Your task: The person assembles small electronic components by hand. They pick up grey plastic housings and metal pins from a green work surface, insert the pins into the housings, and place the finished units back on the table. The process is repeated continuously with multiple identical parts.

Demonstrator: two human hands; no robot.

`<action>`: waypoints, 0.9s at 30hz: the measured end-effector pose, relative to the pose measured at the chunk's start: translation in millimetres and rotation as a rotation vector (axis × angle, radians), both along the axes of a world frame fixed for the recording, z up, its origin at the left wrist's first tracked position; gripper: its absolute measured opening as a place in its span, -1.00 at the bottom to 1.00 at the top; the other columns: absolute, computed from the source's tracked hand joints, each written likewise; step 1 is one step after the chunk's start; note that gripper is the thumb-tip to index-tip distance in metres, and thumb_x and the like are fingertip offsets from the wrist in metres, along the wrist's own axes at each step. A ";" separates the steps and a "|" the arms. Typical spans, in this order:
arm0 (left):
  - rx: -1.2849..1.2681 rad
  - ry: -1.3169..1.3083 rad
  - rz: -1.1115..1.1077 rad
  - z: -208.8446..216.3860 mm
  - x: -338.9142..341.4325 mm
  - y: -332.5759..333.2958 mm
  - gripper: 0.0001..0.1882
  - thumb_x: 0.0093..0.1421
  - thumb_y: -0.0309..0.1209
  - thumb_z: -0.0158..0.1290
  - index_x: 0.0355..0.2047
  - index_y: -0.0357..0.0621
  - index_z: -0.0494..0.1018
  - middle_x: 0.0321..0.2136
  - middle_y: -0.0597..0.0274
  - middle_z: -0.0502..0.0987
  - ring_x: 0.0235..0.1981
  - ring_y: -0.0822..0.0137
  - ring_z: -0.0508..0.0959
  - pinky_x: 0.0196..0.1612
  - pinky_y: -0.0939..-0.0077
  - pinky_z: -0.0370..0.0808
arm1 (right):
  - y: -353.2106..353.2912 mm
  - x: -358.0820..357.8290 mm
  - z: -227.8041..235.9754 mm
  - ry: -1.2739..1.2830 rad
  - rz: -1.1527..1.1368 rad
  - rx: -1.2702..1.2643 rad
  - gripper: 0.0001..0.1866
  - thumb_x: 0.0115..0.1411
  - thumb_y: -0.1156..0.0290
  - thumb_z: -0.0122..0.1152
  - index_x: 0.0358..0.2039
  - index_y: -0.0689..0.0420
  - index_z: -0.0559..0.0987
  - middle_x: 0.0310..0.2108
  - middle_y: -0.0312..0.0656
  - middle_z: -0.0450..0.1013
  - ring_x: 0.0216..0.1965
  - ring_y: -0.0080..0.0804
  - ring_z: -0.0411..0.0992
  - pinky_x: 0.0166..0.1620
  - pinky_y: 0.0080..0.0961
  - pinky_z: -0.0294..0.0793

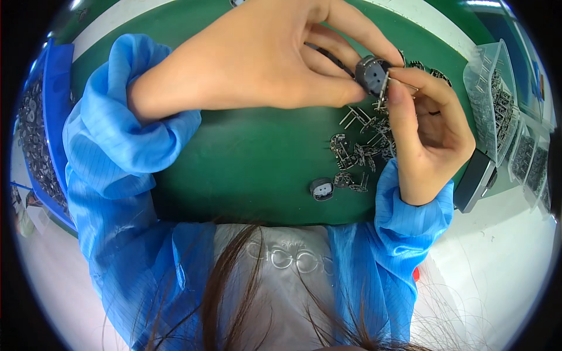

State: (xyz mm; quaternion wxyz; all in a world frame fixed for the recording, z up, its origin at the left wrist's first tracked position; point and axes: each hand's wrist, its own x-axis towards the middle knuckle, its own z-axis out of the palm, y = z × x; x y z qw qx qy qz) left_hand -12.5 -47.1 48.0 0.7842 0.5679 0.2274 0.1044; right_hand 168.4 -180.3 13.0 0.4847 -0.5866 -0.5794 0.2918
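Note:
My left hand [252,55] reaches across from the left, thumb and fingers closed round a small black round housing [370,77] with a grey inner face. Close against it, my right hand [433,131] pinches a small circuit board with metal pins [384,90] between thumb and forefinger. The board is seen edge-on at the housing's right side; whether the two touch, I cannot tell. Under and beside my right hand lie several loose pin-legged circuit boards [341,149], some hidden by the hand. Another round black housing [321,189] with a grey face rests nearer to me.
A green mat [252,175] covers the table. At the left edge stands a blue bin [57,105] full of small dark parts. To the right are a clear bin [477,96] of pinned boards, a clear box [523,158] of small parts and a dark flat box [473,182].

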 end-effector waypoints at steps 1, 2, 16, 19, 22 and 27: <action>0.039 -0.001 -0.003 -2.6 0.0 0.4 -0.59 0.16 -0.67 0.21 0.05 -0.32 0.52 -0.14 -0.01 0.62 -0.12 0.37 0.62 -0.02 0.57 0.63 | 1.6 0.4 0.9 -0.065 -0.004 0.027 -0.84 0.24 0.68 0.24 -0.16 0.35 0.61 -0.28 -0.17 0.54 -0.30 -0.52 0.48 -0.16 -0.64 0.46; 0.079 -0.002 -0.005 -5.2 -0.1 0.6 -0.59 0.14 -0.68 0.21 0.03 -0.34 0.53 -0.16 -0.01 0.63 -0.15 0.38 0.63 -0.03 0.57 0.64 | 3.5 0.7 1.9 -0.130 -0.008 0.055 -0.85 0.22 0.70 0.24 -0.17 0.35 0.61 -0.27 -0.15 0.54 -0.29 -0.50 0.49 -0.15 -0.63 0.48; 0.381 0.097 -0.039 -17.2 -1.4 -11.7 -0.68 0.11 -0.62 0.30 -0.11 -0.45 0.56 -0.28 -0.02 0.67 -0.21 0.44 0.67 -0.09 0.63 0.64 | -0.9 -12.6 3.1 -0.323 -0.143 0.089 -0.79 0.03 0.81 0.36 -0.28 0.35 0.65 -0.29 -0.12 0.61 -0.24 -0.46 0.59 -0.10 -0.59 0.60; 0.322 0.061 -0.002 -20.9 -5.4 -13.2 -0.68 0.11 -0.62 0.30 -0.12 -0.47 0.56 -0.28 -0.04 0.67 -0.21 0.42 0.67 -0.08 0.61 0.65 | 1.4 -10.4 5.4 -0.433 -0.092 0.137 -0.79 0.02 0.81 0.36 -0.29 0.35 0.65 -0.30 -0.12 0.61 -0.23 -0.46 0.60 -0.11 -0.60 0.61; 0.298 0.035 0.019 -22.1 -6.1 -13.8 -0.68 0.10 -0.62 0.30 -0.12 -0.47 0.56 -0.27 -0.05 0.67 -0.21 0.40 0.67 -0.07 0.60 0.65 | 0.9 -12.7 4.8 -0.459 -0.121 0.143 -0.79 0.02 0.81 0.37 -0.30 0.34 0.65 -0.31 -0.13 0.61 -0.25 -0.46 0.59 -0.12 -0.59 0.61; 0.229 0.087 0.069 -18.3 1.2 -17.5 -0.71 0.08 -0.59 0.29 -0.16 -0.42 0.58 -0.27 0.00 0.67 -0.23 0.39 0.68 -0.08 0.56 0.64 | 1.2 -18.7 2.9 -0.477 -0.121 0.125 -0.73 0.10 0.77 0.30 -0.16 0.32 0.61 -0.24 -0.10 0.59 -0.16 -0.38 0.57 -0.02 -0.50 0.55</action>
